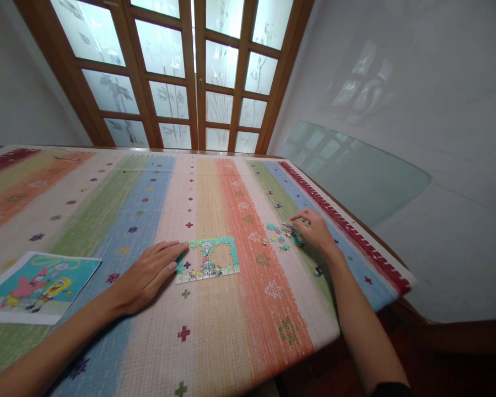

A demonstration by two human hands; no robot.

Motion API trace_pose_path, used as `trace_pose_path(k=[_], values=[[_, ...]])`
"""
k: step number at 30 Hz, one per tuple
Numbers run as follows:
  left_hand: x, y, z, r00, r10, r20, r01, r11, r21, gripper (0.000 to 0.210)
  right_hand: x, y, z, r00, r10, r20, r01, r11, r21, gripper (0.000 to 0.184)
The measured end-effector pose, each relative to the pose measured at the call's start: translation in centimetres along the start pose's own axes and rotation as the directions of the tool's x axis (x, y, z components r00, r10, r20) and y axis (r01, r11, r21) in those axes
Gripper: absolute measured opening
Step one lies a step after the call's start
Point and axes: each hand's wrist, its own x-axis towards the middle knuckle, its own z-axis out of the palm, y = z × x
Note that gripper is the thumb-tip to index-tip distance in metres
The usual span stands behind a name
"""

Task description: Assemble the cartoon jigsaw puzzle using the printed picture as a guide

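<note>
A partly assembled jigsaw puzzle (pixel 208 259) lies flat on the striped tablecloth, its border joined around two gaps, with a cartoon figure running down the middle. My left hand (pixel 151 273) rests flat at the puzzle's left edge, fingers stretched out and touching it. To the right is a small heap of loose puzzle pieces (pixel 287 234), mostly turquoise with some pink and yellow. Over that heap, my right hand (pixel 312 229) has its fingers bent and the thumb and index tips close together. Whatever lies between those tips is too small to make out.
A printed cartoon picture sheet (pixel 41 286) lies at the left of the table. The tablecloth (pixel 215 342) has coloured stripes and drops at the front edge. Behind the table stand wood-framed glass doors (pixel 198 82); a white wall (pixel 397 138) rises on the right.
</note>
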Motion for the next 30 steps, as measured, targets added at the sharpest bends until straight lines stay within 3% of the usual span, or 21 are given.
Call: trace_pose_path(k=[4,8,20,30], values=[[0.0,0.1,-0.2,1.0,0.011,0.008,-0.01,1.0,-0.014,0.051,-0.1,-0.7,0.1,0.988,-0.053,0.148,0.055,0.998,-0.004,0.026],[0.0,0.4,-0.3,1.0,0.014,0.0,-0.014,1.0,-0.006,0.05,-0.2,-1.0,0.0,0.98,-0.043,0.194,0.043,0.999,0.004,0.027],[0.0,0.7,0.1,0.999,0.043,-0.014,-0.042,0.998,0.053,0.051,-0.6,-0.2,-0.5,0.975,-0.012,0.223,0.005,1.0,0.029,0.017],[0.1,0.8,-0.1,1.0,0.028,-0.013,-0.027,0.998,0.056,0.049,-0.5,-0.1,0.0,0.97,-0.043,0.238,0.044,0.999,0.001,0.023]])
